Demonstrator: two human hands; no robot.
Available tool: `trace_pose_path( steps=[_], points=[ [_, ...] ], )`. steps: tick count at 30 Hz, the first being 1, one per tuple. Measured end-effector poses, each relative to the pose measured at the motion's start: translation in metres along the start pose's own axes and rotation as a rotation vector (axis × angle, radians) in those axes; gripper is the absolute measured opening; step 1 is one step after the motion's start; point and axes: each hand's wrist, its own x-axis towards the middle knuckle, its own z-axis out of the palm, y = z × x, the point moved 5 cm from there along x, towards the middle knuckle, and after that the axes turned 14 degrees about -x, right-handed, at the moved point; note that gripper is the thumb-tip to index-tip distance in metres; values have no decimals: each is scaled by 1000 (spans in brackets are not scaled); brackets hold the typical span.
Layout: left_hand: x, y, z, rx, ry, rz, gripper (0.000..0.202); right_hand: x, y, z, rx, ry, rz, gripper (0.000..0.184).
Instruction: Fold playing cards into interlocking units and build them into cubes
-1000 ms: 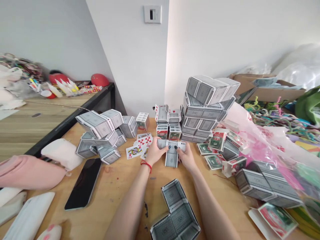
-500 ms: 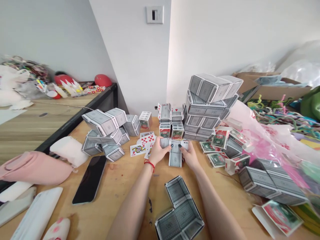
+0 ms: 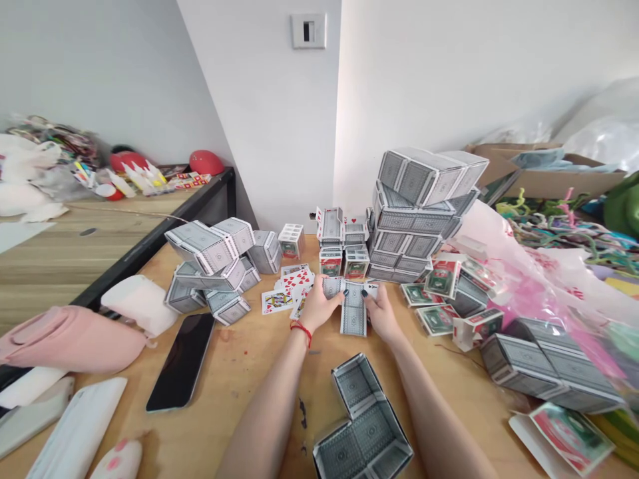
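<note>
Working at a crowded table (image 3: 239, 372), we grasp a set of cards (image 3: 354, 316) between both hands, at the centre of our clock. Our left hand (image 3: 320, 307) pinches its 10 o'clock end; our right hand (image 3: 383, 315) pinches its 2 o'clock end, where an ace (image 3: 372, 287) shows a corner. The middle card, patterned back up, extends toward 6 o'clock between our thumbs, which press near its two edges. The fingers beneath are largely hidden, and we cannot tell whether the cards touch the table. A red bracelet (image 3: 302, 330) circles our left wrist.

At 6 o'clock, between our forearms, sits an L-shaped tray (image 3: 372, 426) faced with card backs. Overlapping face-up cards (image 3: 279, 301) lie just beside our left hand, between 9 and 10 o'clock; farther out in that direction stands a low stack (image 3: 202, 247) of grey blocks. A phone (image 3: 180, 362) lies flat between 8 and 9, with a pink pouch (image 3: 80, 336) beyond it near 9.

Two small boxes (image 3: 331, 262) stand side by side at 12 o'clock, and a taller tower (image 3: 412, 216) of blocks rises at 1. Red-and-green packs (image 3: 439, 319) are scattered at 3, while an open pack (image 3: 572, 436) rests at 4.
</note>
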Motion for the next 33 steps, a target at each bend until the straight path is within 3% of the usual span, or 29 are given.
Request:
trace_pose_path(
  steps=[7,13,19,33],
  points=[
    [1,-1,0,3,10,-11,42,-1,-8,-1,-63,22,-10,23],
    [1,-2,2,-92,27,-63,45,-2,-20,1,79,-13,7,27],
    [2,-2,1,-83,34,-49,42,-3,-23,1,87,-14,13,28],
    [0,-2,3,-7,11,-6,42,-3,-9,3,-32,-24,-16,24]
  ],
)
